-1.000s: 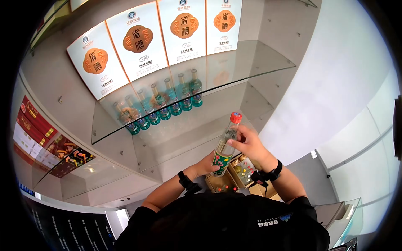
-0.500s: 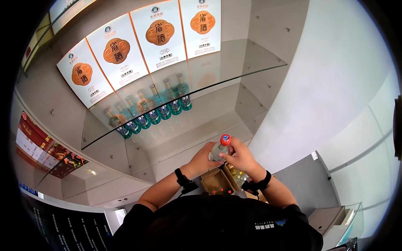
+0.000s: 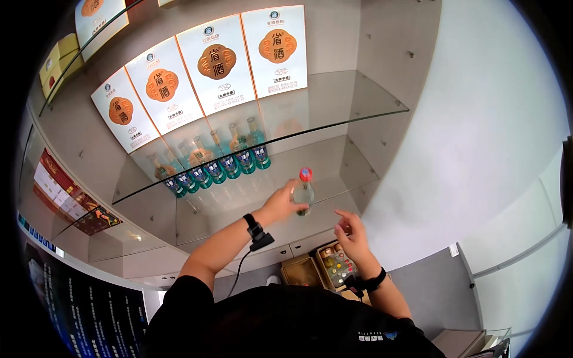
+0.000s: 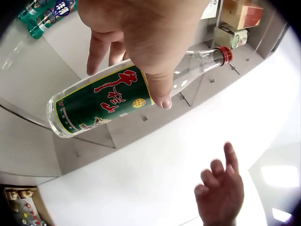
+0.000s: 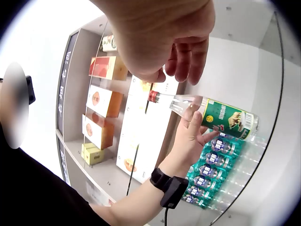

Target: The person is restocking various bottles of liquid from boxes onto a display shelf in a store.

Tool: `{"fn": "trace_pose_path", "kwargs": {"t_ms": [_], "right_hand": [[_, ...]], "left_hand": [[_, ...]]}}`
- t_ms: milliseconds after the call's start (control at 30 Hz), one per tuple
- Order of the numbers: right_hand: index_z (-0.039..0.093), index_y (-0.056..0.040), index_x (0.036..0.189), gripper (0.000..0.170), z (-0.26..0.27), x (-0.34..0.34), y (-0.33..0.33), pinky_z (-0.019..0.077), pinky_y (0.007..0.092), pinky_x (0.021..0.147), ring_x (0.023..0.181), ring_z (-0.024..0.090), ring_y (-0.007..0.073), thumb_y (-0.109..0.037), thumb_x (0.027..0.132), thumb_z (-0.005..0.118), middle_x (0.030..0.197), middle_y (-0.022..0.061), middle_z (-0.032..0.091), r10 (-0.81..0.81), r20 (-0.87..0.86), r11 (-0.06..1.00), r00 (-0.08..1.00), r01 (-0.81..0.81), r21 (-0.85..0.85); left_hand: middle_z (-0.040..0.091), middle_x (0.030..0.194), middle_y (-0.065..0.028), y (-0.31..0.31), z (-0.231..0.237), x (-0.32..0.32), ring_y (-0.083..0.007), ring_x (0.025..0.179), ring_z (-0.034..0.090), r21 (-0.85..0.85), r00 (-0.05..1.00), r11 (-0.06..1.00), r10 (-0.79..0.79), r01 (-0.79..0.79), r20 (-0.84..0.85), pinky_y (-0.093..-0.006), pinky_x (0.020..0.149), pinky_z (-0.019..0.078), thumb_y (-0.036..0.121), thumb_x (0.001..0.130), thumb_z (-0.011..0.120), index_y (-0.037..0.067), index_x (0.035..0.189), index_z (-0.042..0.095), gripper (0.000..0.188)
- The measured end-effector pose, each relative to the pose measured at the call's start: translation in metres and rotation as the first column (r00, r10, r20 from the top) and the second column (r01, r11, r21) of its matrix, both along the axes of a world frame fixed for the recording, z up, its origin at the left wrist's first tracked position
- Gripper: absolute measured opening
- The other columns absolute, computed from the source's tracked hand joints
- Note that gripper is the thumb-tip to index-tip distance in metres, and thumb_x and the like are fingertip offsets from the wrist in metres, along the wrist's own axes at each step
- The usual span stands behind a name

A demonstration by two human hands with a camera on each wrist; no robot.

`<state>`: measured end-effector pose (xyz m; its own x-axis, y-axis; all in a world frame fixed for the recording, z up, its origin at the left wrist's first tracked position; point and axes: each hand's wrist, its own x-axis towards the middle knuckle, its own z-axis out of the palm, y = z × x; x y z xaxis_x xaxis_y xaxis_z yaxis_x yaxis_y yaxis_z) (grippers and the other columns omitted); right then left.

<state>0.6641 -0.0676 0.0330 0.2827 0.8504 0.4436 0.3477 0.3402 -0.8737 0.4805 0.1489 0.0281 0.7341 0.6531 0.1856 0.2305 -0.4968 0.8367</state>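
Observation:
My left hand [image 3: 282,203] grips a clear glass bottle [image 3: 304,194] with a red cap, in front of the lower shelf. In the left wrist view the bottle [image 4: 103,101] shows its green label, with the left thumb [image 4: 160,89] across the front and the other fingers behind. Apart from the bottle, to its right, my right hand [image 3: 353,238] holds nothing; its index finger points out while the others bend loosely. The right wrist view shows the bottle [image 5: 230,120] tilted, cap to the left, below the right hand [image 5: 164,42].
Several teal bottles [image 3: 230,166] stand in a row below the glass shelf [image 3: 334,98]. White boxes [image 3: 224,65] with orange emblems stand above them. On the floor are a cardboard box [image 3: 301,271] and another box [image 3: 335,265] holding several bottles.
The bottle has moved forward towards the shelf in my left hand. My right hand has let go of it and moved away to the right.

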Motion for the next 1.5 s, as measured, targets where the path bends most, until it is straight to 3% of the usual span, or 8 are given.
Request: {"fn": "trace_pose_path", "kwargs": {"t_ms": [300, 600, 667, 900, 1133, 1300, 1400, 1500], "right_hand": [[0.06, -0.002, 0.107, 0.021, -0.081, 0.02, -0.053, 0.0442, 0.0222, 0.059, 0.065, 0.05, 0.0066, -0.001, 0.087, 0.057, 0.074, -0.0001, 0.054, -0.31, -0.149, 0.926, 0.939, 0.263, -0.271], [0.062, -0.0014, 0.101, 0.016, -0.149, -0.008, -0.127, 0.0442, 0.0226, 0.062, 0.066, 0.052, 0.0076, -0.004, 0.087, 0.056, 0.073, 0.0002, 0.056, -0.677, -0.069, 0.658, 0.733, 0.561, -0.502], [0.061, -0.0014, 0.101, 0.016, -0.152, -0.013, -0.132, 0.0443, 0.0227, 0.062, 0.066, 0.052, 0.0078, -0.005, 0.087, 0.056, 0.073, 0.0, 0.056, -0.697, -0.071, 0.646, 0.713, 0.583, -0.492], [0.061, -0.0014, 0.102, 0.016, -0.147, -0.014, -0.127, 0.0456, 0.0243, 0.063, 0.067, 0.053, 0.0087, -0.006, 0.088, 0.055, 0.073, 0.0012, 0.057, -0.718, -0.032, 0.619, 0.695, 0.616, -0.488], [0.061, -0.0016, 0.101, 0.015, -0.148, -0.011, -0.122, 0.0442, 0.0236, 0.061, 0.065, 0.051, 0.0077, -0.006, 0.088, 0.056, 0.072, 0.0002, 0.055, -0.699, -0.025, 0.631, 0.715, 0.6, -0.493], [0.058, -0.0023, 0.104, 0.016, -0.145, -0.012, -0.12, 0.0412, 0.0214, 0.062, 0.067, 0.048, 0.0054, -0.006, 0.089, 0.056, 0.074, -0.0032, 0.052, -0.673, -0.058, 0.648, 0.737, 0.55, -0.527], [0.059, -0.0016, 0.102, 0.015, -0.147, -0.013, -0.119, 0.041, 0.0216, 0.06, 0.065, 0.047, 0.0055, -0.006, 0.089, 0.056, 0.072, -0.0028, 0.052, -0.674, -0.078, 0.656, 0.735, 0.547, -0.519], [0.06, -0.0007, 0.101, 0.014, -0.146, -0.016, -0.118, 0.041, 0.0219, 0.058, 0.063, 0.047, 0.0057, -0.006, 0.089, 0.057, 0.071, -0.0026, 0.053, -0.675, -0.096, 0.658, 0.732, 0.538, -0.527]], "left_hand": [[0.06, 0.11, -0.013, 0.138, -0.022, 0.018, -0.0233, 0.101, 0.06, 0.295, 0.968, 0.923, 0.251, -0.248, 0.029, -0.0332, 0.088, 0.0465, 0.022, 0.074, 0.077, 0.003, 0.125, 0.042, 0.065], [0.062, 0.1, -0.0149, 0.192, -0.022, 0.007, -0.0282, 0.09, 0.061, 0.08, 0.971, 0.967, 0.239, -0.24, 0.025, -0.0371, 0.077, 0.0476, 0.019, 0.073, 0.076, 0.0, 0.112, 0.047, 0.053], [0.062, 0.101, -0.0152, 0.221, -0.052, 0.004, -0.0283, 0.091, 0.061, 0.34, 0.96, 0.898, 0.247, -0.278, 0.132, -0.0368, 0.078, 0.0477, 0.018, 0.074, 0.076, -0.001, 0.115, 0.045, 0.055], [0.061, 0.103, -0.0197, 0.215, -0.029, 0.002, -0.0343, 0.099, 0.06, 0.211, 0.98, 0.958, 0.2, -0.195, -0.001, -0.0396, 0.085, 0.0467, 0.022, 0.076, 0.072, 0.0, 0.122, 0.038, 0.061], [0.058, 0.11, -0.0211, 0.247, -0.074, 0.006, -0.0364, 0.104, 0.057, 0.287, 0.972, 0.929, 0.216, -0.235, 0.095, -0.0406, 0.088, 0.0452, 0.022, 0.076, 0.075, -0.002, 0.122, 0.039, 0.062], [0.06, 0.1, -0.02, 0.26, -0.091, 0.012, -0.034, 0.089, 0.058, 0.384, 0.944, 0.862, 0.299, -0.331, 0.143, -0.039, 0.08, 0.0467, 0.022, 0.076, 0.074, -0.004, 0.114, 0.045, 0.054], [0.061, 0.097, -0.019, 0.22, -0.045, 0.016, -0.0338, 0.087, 0.059, 0.11, 0.949, 0.951, 0.271, -0.29, 0.159, -0.0391, 0.079, 0.0471, 0.023, 0.076, 0.074, -0.003, 0.112, 0.047, 0.052], [0.062, 0.097, -0.0189, 0.227, -0.047, 0.018, -0.0334, 0.089, 0.06, 0.104, 0.951, 0.948, 0.291, -0.302, 0.11, -0.0394, 0.078, 0.0473, 0.024, 0.076, 0.073, -0.003, 0.112, 0.048, 0.051]]}}
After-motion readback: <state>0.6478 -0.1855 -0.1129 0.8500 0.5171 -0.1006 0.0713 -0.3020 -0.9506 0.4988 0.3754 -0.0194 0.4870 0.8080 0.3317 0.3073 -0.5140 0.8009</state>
